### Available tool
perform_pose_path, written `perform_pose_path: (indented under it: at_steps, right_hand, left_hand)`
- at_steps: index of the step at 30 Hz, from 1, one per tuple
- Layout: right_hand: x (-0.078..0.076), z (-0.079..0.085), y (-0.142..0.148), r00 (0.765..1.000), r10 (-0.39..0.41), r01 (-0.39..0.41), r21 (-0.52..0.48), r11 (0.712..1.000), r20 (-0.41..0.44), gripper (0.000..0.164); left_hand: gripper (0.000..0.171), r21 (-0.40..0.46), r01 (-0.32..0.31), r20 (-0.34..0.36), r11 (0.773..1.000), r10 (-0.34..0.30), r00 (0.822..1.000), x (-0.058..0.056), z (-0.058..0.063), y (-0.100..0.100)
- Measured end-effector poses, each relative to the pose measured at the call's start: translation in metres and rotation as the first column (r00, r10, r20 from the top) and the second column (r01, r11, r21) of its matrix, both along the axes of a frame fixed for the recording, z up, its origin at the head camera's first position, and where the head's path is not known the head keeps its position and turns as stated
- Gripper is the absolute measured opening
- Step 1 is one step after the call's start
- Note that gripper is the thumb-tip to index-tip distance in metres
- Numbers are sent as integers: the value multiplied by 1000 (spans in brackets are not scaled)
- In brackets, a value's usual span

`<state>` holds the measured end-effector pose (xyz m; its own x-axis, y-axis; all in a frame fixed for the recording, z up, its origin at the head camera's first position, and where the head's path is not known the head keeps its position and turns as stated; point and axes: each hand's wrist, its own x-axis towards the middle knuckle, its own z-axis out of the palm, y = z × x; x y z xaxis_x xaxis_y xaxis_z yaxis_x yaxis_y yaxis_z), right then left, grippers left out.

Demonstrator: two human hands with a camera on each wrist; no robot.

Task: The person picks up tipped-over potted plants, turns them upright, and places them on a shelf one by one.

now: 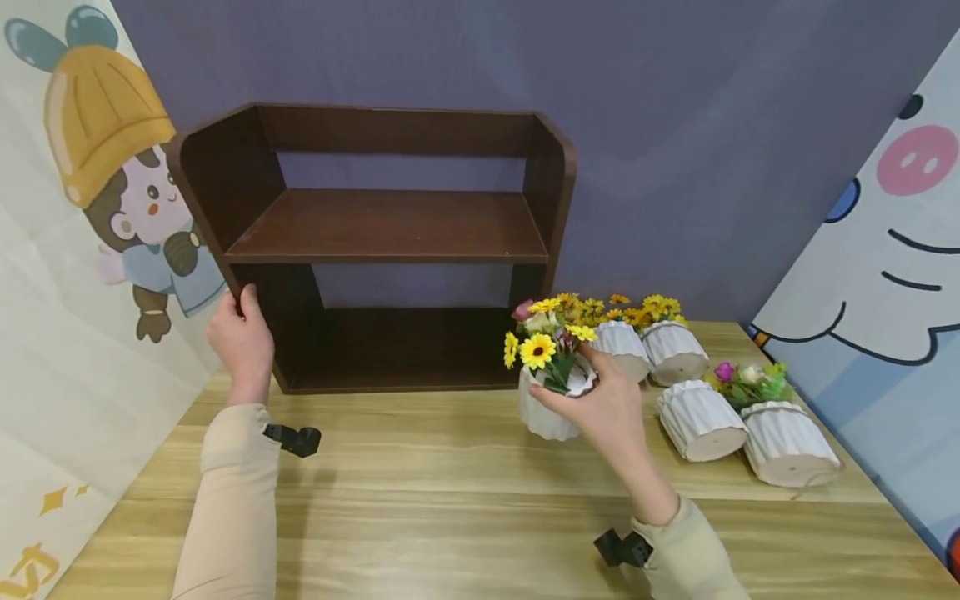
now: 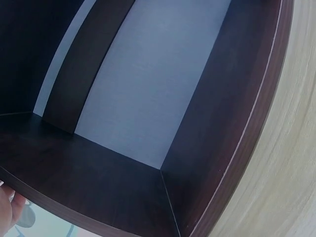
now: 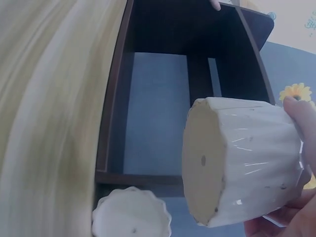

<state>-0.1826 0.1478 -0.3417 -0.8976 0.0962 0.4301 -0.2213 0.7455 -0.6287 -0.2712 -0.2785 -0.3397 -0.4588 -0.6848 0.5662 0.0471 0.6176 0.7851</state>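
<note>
A dark brown two-tier shelf (image 1: 390, 225) stands upright on the table against the purple-grey backdrop. My left hand (image 1: 242, 342) grips the front edge of its left side panel, about level with the lower tier; in the left wrist view a bit of the fingers (image 2: 10, 210) shows past that panel. At the shelf's lower right corner, my right hand (image 1: 615, 408) holds a white fluted flowerpot (image 1: 542, 417) by its rim. Yellow, pink and white artificial flowers (image 1: 551, 337) fill it. The right wrist view shows the pot's flat beige bottom (image 3: 202, 163), lifted off the table.
Several more white flowerpots lie on their sides at the right, one with yellow flowers (image 1: 677, 354) and one with pink and white flowers (image 1: 791, 446). The wooden table (image 1: 420, 500) stretches in front of the shelf. Printed cartoon walls flank both sides.
</note>
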Motion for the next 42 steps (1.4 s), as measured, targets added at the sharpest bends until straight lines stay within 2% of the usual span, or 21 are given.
perform_pose_path:
  at_steps: [10,19,28,36,42]
  right_hand:
    - [-2,19,-14,998,55,-55,-40,998,-11,92]
    - [-5,31,-28,991,79,-82,-29,996,-104,87]
    - [-11,50,-51,982,96,-100,-21,995,-164,84]
    - [-13,65,-68,975,124,-134,-44,990,-183,85]
    - [-15,75,-75,980,135,-147,-73,986,-149,88]
  left_hand:
    - [46,1,-6,-4,1000,6,1000,0,-1,1]
    - [43,23,3,-27,1000,-3,1000,0,0,5]
    - [45,50,-17,-36,999,19,999,0,-1,3]
    - [46,50,-16,-43,999,18,999,2,0,3]
    - [44,53,-14,-48,998,17,999,2,1,2]
